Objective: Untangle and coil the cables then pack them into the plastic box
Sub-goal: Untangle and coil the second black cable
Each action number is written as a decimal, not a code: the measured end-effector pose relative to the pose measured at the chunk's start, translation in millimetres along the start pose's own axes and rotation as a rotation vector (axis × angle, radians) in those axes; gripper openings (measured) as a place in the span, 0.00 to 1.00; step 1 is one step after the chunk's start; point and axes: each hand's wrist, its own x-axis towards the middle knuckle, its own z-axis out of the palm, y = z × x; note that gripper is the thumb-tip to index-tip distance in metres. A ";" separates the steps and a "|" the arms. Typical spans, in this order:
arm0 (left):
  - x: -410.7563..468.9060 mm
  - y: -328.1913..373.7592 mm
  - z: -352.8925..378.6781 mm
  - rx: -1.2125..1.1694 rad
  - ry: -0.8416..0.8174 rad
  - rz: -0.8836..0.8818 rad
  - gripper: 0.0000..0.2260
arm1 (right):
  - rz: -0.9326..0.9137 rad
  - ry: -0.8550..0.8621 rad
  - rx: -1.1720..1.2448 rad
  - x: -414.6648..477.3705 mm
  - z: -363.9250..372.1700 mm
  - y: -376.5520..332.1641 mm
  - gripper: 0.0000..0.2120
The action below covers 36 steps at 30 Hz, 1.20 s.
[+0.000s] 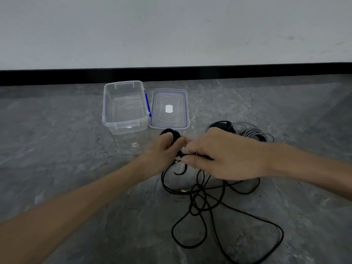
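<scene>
While left hand (162,151) grips black coil (174,135), right hand (226,159) pinches loose cable (195,196), open box (107,103), lid (163,96) beside, white sticker (168,108) unreadable.

Left hand (163,149): your fingers curl round a coiled bundle of the black cable (175,134); your forearm reaches in from the lower left.
Right hand (224,159): palm down, your fingertips pinch the same cable, just beside your left hand.

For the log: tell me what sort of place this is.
Likely an indoor room: a grey marbled floor, a black skirting and a plain white wall above it.
</scene>
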 end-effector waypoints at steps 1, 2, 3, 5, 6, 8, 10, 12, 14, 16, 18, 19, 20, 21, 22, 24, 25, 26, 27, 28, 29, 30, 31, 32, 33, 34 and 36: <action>0.8 -1.6 -1.3 0.031 -0.016 0.014 0.18 | -0.011 0.000 0.013 0.0 -1.4 1.9 0.20; 0.5 -0.2 -2.6 0.032 -0.067 0.016 0.17 | -0.018 -0.003 0.028 0.6 -1.9 4.1 0.19; -0.3 0.7 -4.0 0.045 -0.122 0.021 0.18 | -0.021 -0.004 0.047 0.9 -3.8 5.9 0.18; -2.0 2.2 -7.1 -0.017 -0.224 -0.016 0.23 | -0.016 0.012 0.128 2.4 -10.4 10.8 0.17; -3.1 2.9 -7.0 -0.089 -0.262 -0.033 0.20 | -0.025 0.021 0.191 3.3 -14.5 13.7 0.17; -5.9 5.0 -7.4 -0.224 -0.347 -0.055 0.11 | -0.044 0.052 0.278 5.8 -20.4 21.3 0.17; -8.4 8.1 -10.6 -0.359 -0.384 -0.059 0.12 | -0.014 0.123 0.329 8.4 -22.7 32.2 0.16; -10.1 13.3 -14.6 -0.479 -0.377 -0.079 0.15 | 0.035 0.176 0.404 11.3 -23.1 43.5 0.15; -11.9 20.3 -15.7 -0.499 -0.384 -0.084 0.18 | 0.074 0.212 0.493 13.3 -21.4 52.8 0.15; -14.9 28.1 -13.8 -0.472 -0.405 -0.046 0.16 | 0.092 0.229 0.554 15.6 -18.2 60.3 0.15; -17.8 33.3 -10.1 -0.455 -0.406 -0.018 0.12 | 0.109 0.237 0.558 17.5 -12.8 63.9 0.14; -19.2 35.7 -8.6 -0.469 -0.404 -0.023 0.11 | 0.116 0.235 0.571 18.3 -9.6 64.6 0.14; -19.4 36.6 -7.3 -0.498 -0.400 -0.030 0.10 | 0.120 0.231 0.598 18.6 -6.1 64.9 0.14; -20.4 39.0 -6.9 -0.535 -0.395 -0.045 0.10 | 0.123 0.226 0.636 18.9 -1.9 64.6 0.15; -20.2 39.7 -6.6 -0.570 -0.393 -0.050 0.10 | 0.130 0.219 0.687 19.2 2.5 64.2 0.16; -20.4 41.3 -6.3 -0.604 -0.370 -0.065 0.10 | 0.156 0.201 0.785 18.8 11.3 62.9 0.17; -21.2 42.6 -5.9 -0.611 -0.358 -0.074 0.10 | 0.162 0.190 0.806 18.5 15.6 62.0 0.18; -21.1 42.3 -5.2 -0.627 -0.346 -0.081 0.10 | 0.157 0.188 0.800 18.4 20.3 61.2 0.19; -21.1 42.8 -5.0 -0.645 -0.332 -0.093 0.09 | 0.153 0.193 0.802 18.0 24.1 59.4 0.20; -20.9 43.0 -4.9 -0.670 -0.324 -0.096 0.09 | 0.157 0.203 0.828 17.5 27.2 57.2 0.21; -20.7 43.9 -5.0 -0.695 -0.317 -0.100 0.09 | 0.170 0.216 0.883 16.5 29.5 53.9 0.21; -20.2 44.9 -4.6 -0.716 -0.310 -0.100 0.09 | 0.196 0.233 0.938 16.5 32.7 51.5 0.21; -19.6 46.1 -4.4 -0.730 -0.291 -0.108 0.09 | 0.232 0.253 0.964 17.1 36.6 49.8 0.20; -18.5 47.4 -3.6 -0.753 -0.267 -0.118 0.08 | 0.279 0.275 0.948 18.7 42.0 50.1 0.17; -18.1 49.0 -2.9 -0.785 -0.241 -0.131 0.08 | 0.336 0.290 0.910 20.4 47.6 51.2 0.16; -17.6 49.9 -1.8 -0.827 -0.225 -0.140 0.07 | 0.388 0.295 0.865 21.8 52.5 51.7 0.15; -19.0 52.9 0.0 -0.891 -0.234 -0.139 0.07 | 0.420 0.281 0.798 22.8 57.2 51.7 0.14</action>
